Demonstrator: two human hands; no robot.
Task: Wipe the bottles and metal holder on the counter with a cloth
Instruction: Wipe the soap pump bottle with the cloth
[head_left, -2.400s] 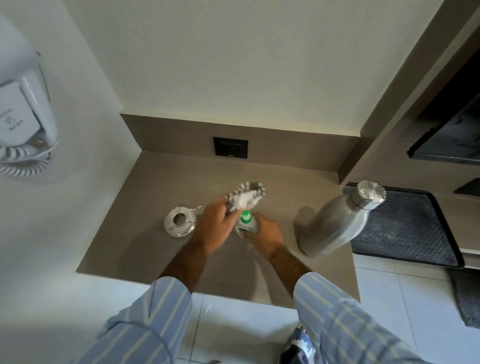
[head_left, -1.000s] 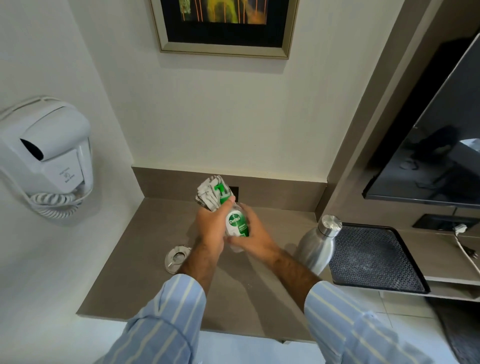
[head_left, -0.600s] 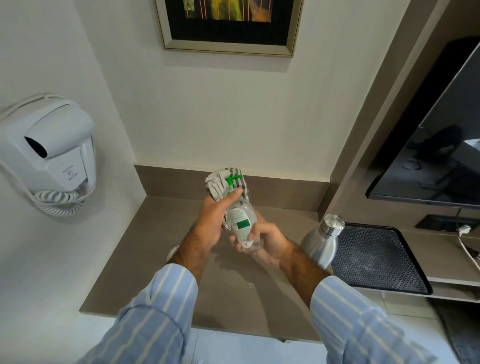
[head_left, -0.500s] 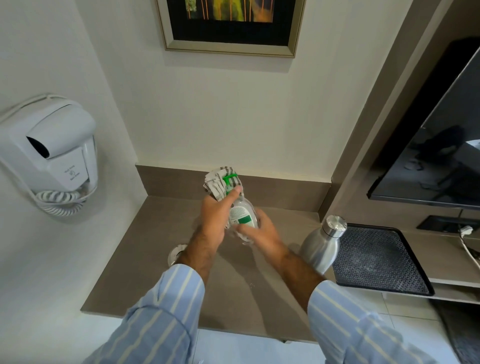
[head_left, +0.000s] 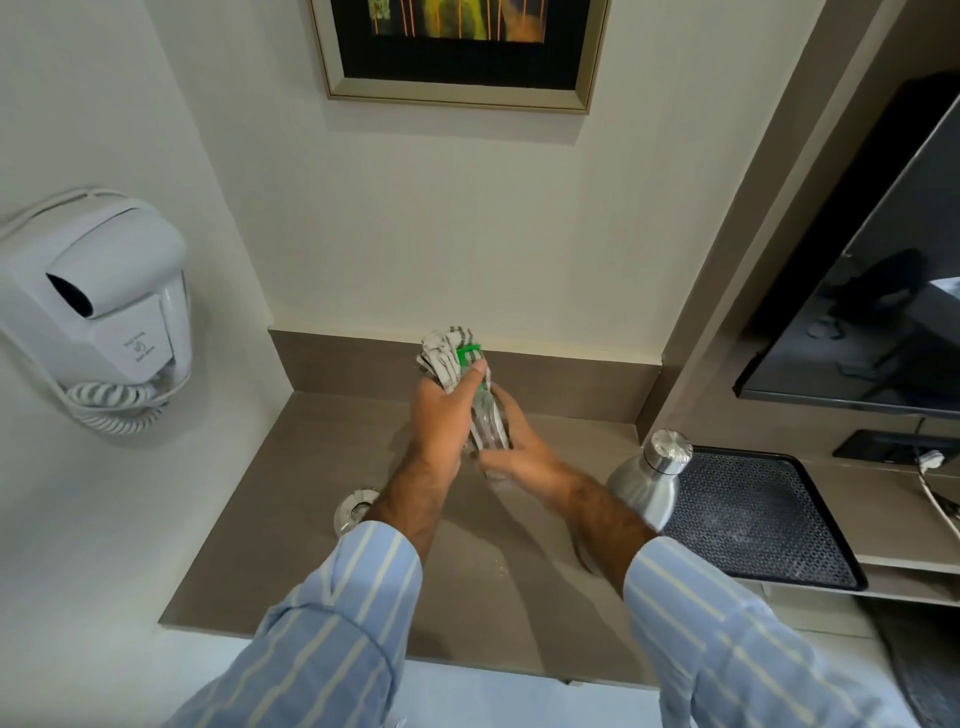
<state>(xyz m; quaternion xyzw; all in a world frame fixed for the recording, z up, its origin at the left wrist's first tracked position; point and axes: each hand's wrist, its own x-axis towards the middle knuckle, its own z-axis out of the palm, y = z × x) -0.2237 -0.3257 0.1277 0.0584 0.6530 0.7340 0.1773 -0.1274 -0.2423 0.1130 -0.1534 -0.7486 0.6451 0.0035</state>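
Note:
A small clear pump bottle with a green pump top is held up above the brown counter. My right hand grips its lower part. My left hand presses a white, grey-striped cloth against the bottle's neck and upper side. A steel bottle with a ribbed cap stands on the counter to the right. A round metal holder lies on the counter at the left, partly hidden behind my left forearm.
A black mesh tray lies to the right of the steel bottle. A white wall-mounted hair dryer with a coiled cord hangs at the left. A dark screen is at the right, a framed picture above.
The bottle has turned in my right hand, so its green label no longer faces me. My left hand with the cloth stays at the bottle's top. The view shifted slightly.

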